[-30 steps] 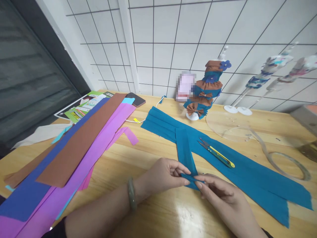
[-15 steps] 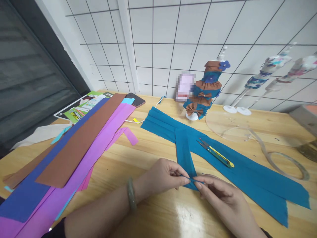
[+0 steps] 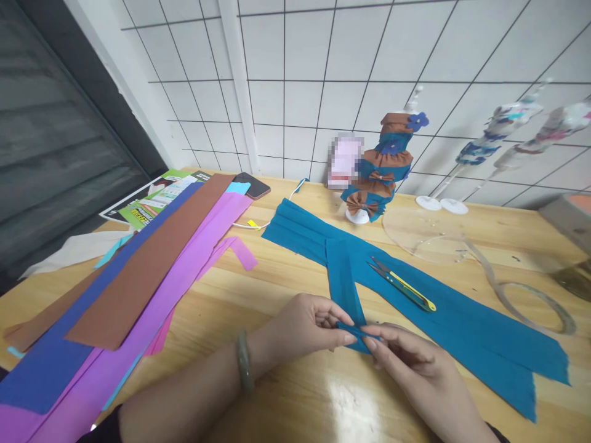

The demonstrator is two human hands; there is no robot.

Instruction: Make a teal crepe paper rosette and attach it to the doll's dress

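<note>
A narrow teal fabric strip (image 3: 342, 277) runs down toward me, and both hands pinch its near end. My left hand (image 3: 309, 323), with a bracelet on its wrist, has thumb and fingers closed on a small fold of it. Close beside it, my right hand (image 3: 413, 360) pinches the same fold between thumb and forefinger. The fingertips hide part of the fold. Beyond my hands, a long wide piece of teal fabric (image 3: 452, 314) lies slantwise under the strip's far end. Small thread snips (image 3: 404, 285) with yellow and green handles rest on it.
Brown, blue and purple fabric strips (image 3: 157, 277) are piled at left, near a dark phone (image 3: 252, 186). A small dress form (image 3: 388, 166) in brown and teal stands by the wall. At right are a clear disc (image 3: 422, 237) and a coiled band (image 3: 538, 307).
The fold between my fingertips shows a little wider now, and my left fingers have shifted slightly on it. The right end of the wide teal fabric appears slightly shifted.
</note>
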